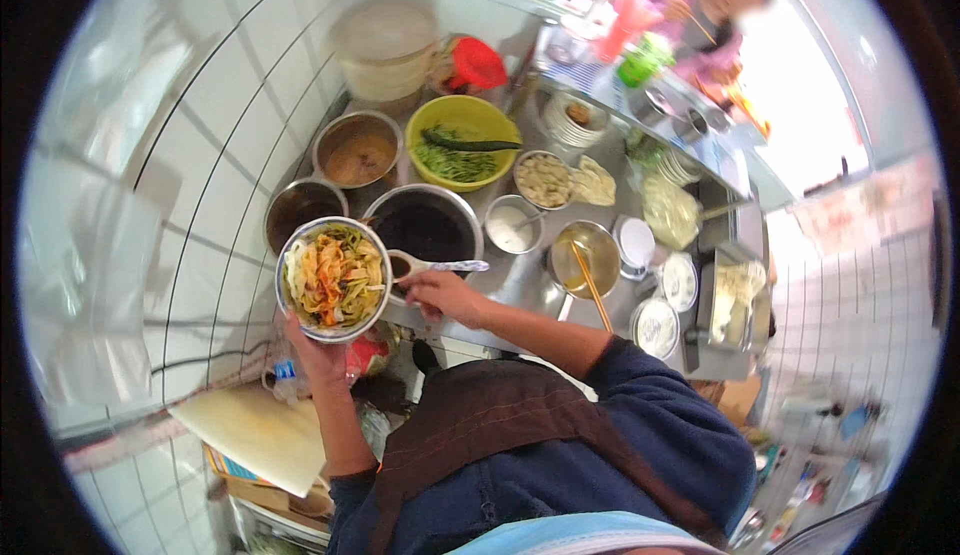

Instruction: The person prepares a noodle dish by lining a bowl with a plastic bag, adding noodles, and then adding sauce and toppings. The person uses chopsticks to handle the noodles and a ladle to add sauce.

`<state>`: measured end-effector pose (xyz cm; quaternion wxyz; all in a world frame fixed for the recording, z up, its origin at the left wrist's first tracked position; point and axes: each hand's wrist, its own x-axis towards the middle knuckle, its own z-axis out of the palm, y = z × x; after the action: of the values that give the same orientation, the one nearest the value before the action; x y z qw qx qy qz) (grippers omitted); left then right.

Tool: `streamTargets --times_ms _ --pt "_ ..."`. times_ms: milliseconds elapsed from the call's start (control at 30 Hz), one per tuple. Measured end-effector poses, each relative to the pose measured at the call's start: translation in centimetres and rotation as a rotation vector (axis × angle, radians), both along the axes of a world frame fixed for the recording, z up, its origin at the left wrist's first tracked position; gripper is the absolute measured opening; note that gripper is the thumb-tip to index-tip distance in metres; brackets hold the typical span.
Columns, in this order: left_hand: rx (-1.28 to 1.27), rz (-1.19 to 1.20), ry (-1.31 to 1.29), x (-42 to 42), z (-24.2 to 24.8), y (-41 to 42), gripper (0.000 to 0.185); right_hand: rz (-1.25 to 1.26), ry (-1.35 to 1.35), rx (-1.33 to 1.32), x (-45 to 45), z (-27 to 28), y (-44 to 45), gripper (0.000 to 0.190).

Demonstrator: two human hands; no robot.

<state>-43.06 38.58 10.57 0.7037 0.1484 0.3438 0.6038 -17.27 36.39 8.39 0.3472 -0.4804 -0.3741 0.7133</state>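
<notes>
My left hand (319, 360) holds up a white bowl with a blue rim (282, 285) from its near side. In it lie broad pale noodles (330, 266), green shreds and a red-orange sauce. At its right edge is a soup spoon with a patterned handle (457, 265), dark liquid in its scoop. My right hand (446, 296) is at this spoon with fingers curled and seems to grip it; the exact contact is partly hidden. Beneath the spoon stands a wide metal pot of dark liquid (424, 225).
A yellow basin (465, 109) holds shredded greens. Around it are pots of brown liquid (358, 154), a bowl of pale cubes (544, 180), a white-filled bowl (511, 225) and a metal pot with chopsticks (585, 259). Across the counter is a person (697, 22) holding a stick.
</notes>
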Motion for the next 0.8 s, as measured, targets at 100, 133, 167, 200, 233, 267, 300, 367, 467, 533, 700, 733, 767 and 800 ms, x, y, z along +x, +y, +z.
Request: streamTargets --times_ms 100,133,167,200,233,267,300,367,467,533,700,733,767,800 --pt "0.102 -0.171 -0.004 8.9 2.6 2.4 0.065 -0.056 -0.148 0.066 7.6 1.6 -5.3 0.032" --pt "0.134 -0.244 -0.012 11.5 3.6 3.0 0.065 -0.092 -0.161 0.057 9.4 2.0 -7.3 0.033" --pt "0.166 -0.312 -0.025 13.9 4.7 3.2 0.066 -0.122 -0.169 0.096 10.7 2.3 -9.4 0.033" --pt "0.208 -0.368 -0.003 16.4 5.8 3.4 0.066 -0.162 -0.173 0.115 12.0 2.6 -11.5 0.033" --pt "0.254 -0.420 0.013 19.0 7.1 3.4 0.066 -0.200 -0.189 0.081 13.2 2.7 -13.5 0.034" --pt "0.261 -0.477 -0.012 22.0 8.2 3.9 0.067 -0.244 -0.179 0.120 14.5 2.7 -15.1 0.034" --pt "0.245 -0.522 -0.025 25.6 9.5 3.9 0.068 -0.283 -0.173 0.110 16.1 2.7 -17.0 0.034" --pt "0.286 -0.624 -0.028 32.4 12.1 3.8 0.069 -0.353 -0.166 0.107 19.3 2.5 -20.7 0.034" --pt "0.407 -0.772 -0.061 43.0 15.9 3.9 0.072 -0.460 -0.180 0.125 23.9 2.0 -25.5 0.033" --pt "0.423 -0.794 -0.047 50.0 18.1 4.3 0.069 -0.545 -0.151 0.046 26.8 1.5 -28.7 0.033" --pt "0.420 -0.859 -0.038 65.1 22.3 6.4 0.061 -0.722 -0.087 0.001 33.3 0.4 -36.3 0.032" --pt "0.399 -0.827 -0.060 67.9 22.7 6.7 0.060 -0.755 -0.072 0.017 34.3 0.2 -37.5 0.032" --pt "0.377 -0.796 -0.078 70.6 23.1 7.0 0.059 -0.781 -0.076 0.023 35.2 0.1 -38.6 0.031" --pt "0.368 -0.802 -0.092 72.7 23.4 7.5 0.057 -0.811 -0.081 0.021 36.0 0.0 -39.5 0.031"
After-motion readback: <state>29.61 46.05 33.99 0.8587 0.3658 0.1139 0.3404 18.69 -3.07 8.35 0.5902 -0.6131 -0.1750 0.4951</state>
